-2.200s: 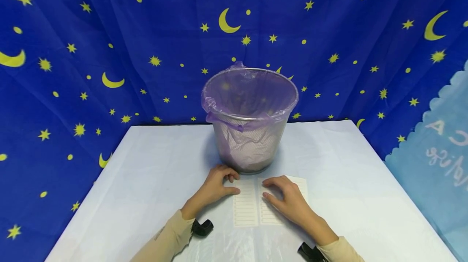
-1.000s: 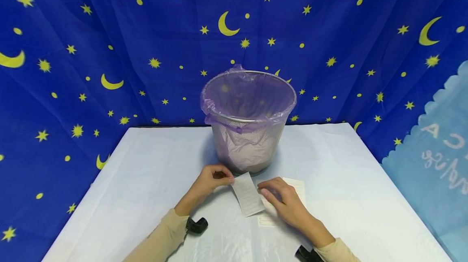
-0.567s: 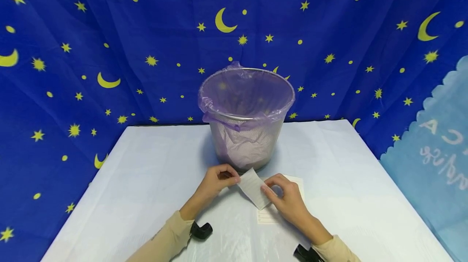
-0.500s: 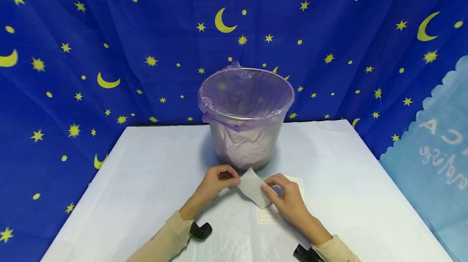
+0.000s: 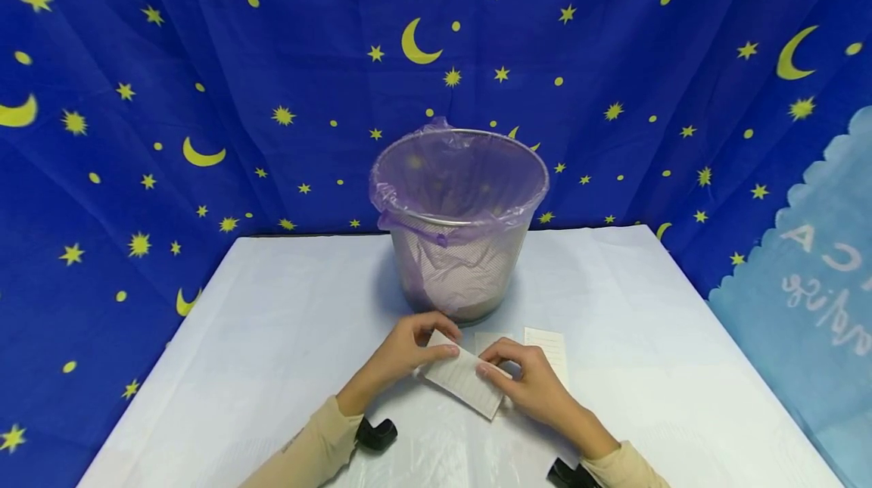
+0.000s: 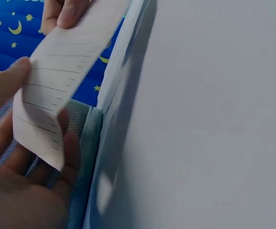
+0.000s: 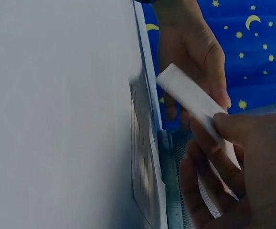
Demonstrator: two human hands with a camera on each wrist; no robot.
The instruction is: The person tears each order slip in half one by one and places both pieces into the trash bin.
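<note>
Both hands hold a small lined slip of white paper (image 5: 466, 383) aslant over the table, in front of the bin. My left hand (image 5: 406, 352) has its thumb on one face near the upper left end and its fingers behind; in the left wrist view that end of the slip (image 6: 52, 83) bends over the fingers. My right hand (image 5: 538, 383) pinches the other end between thumb and fingers, as the right wrist view shows with the slip (image 7: 190, 93). A second lined sheet (image 5: 547, 346) lies on the table, partly hidden under my right hand.
A mesh wastebasket (image 5: 470, 268) lined with a thin purple bag (image 5: 409, 200) stands just beyond the hands. The white-covered table (image 5: 306, 291) ends at a blue star-patterned curtain (image 5: 272, 57). A light blue cloth with lettering (image 5: 817, 246) hangs at the right.
The left hand lifted the left sheet from the table, and the right hand took its other end. Since half a second ago the slip has turned and come lower and nearer, between both hands.
</note>
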